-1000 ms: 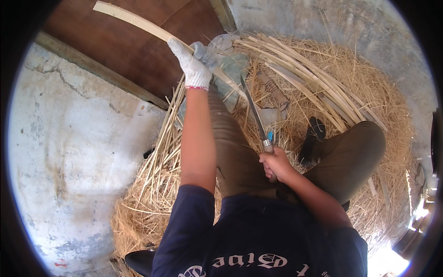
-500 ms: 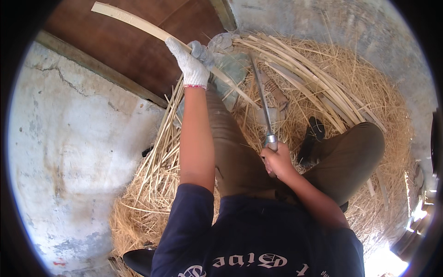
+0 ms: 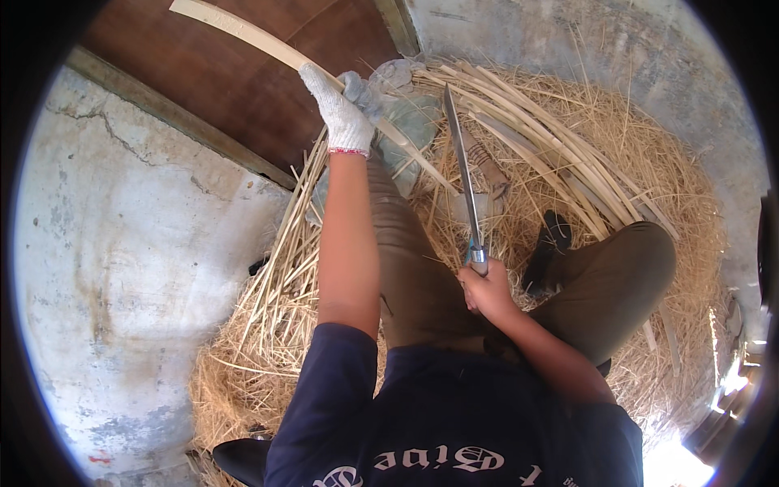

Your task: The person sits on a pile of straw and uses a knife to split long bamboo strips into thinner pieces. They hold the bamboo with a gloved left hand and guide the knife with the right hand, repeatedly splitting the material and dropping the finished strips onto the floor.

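Note:
A white knitted glove, grey at the fingers, covers my left hand (image 3: 347, 114), which is closed around a long pale bamboo strip (image 3: 243, 32). The strip slants from the upper left down to the right, and its lower end lies over the shavings between my legs. My bare right hand (image 3: 489, 290) grips the handle of a long, narrow knife (image 3: 461, 150). Its blade points away from me, apart from the strip and a little to the right of the strip's lower end. A metal collar joins blade and handle.
Split strips (image 3: 560, 138) lie bundled on a heap of shavings (image 3: 682, 187) at the right. Thinner strips (image 3: 280, 260) pile up beside my left leg. Plaster walls (image 3: 122, 268) and a brown door panel (image 3: 243, 89) bound the space. A bound wooden piece (image 3: 484, 166) lies ahead.
The knife has drawn slightly back toward me and to the right. My left hand and the strip have shifted a little to the right.

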`<state>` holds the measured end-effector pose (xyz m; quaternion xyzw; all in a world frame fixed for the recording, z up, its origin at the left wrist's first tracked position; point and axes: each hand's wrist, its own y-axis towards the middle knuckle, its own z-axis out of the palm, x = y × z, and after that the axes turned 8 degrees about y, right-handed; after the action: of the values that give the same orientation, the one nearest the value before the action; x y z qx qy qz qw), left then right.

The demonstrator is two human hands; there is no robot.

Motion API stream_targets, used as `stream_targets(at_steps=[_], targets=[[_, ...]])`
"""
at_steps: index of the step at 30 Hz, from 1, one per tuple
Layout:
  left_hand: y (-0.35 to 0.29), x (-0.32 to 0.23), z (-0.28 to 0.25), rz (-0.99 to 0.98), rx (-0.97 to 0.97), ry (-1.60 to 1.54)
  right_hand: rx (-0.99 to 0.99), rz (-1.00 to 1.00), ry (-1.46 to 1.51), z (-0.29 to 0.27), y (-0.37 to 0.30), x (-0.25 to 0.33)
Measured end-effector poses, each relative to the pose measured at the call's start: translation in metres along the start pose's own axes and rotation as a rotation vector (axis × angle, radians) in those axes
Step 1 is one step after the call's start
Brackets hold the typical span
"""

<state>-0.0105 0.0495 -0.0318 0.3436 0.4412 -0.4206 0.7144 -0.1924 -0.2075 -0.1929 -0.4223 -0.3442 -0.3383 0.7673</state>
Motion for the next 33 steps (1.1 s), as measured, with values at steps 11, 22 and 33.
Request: stream_targets(at_steps=[11, 22, 33], targets=[[0.000, 0.004, 0.010, 0.015, 0.012, 0.030, -0.073, -0.039, 0.060, 0.000, -0.001, 0.002], [0.001, 0.004, 0.016, 0.004, -0.009, 0.030, -0.021, 0.018, 0.146, -0.005, 0.004, 0.001], [0.001, 0.003, 0.013, 0.010, -0.039, 0.005, -0.125, -0.046, -0.073, -0.004, 0.003, -0.001]])
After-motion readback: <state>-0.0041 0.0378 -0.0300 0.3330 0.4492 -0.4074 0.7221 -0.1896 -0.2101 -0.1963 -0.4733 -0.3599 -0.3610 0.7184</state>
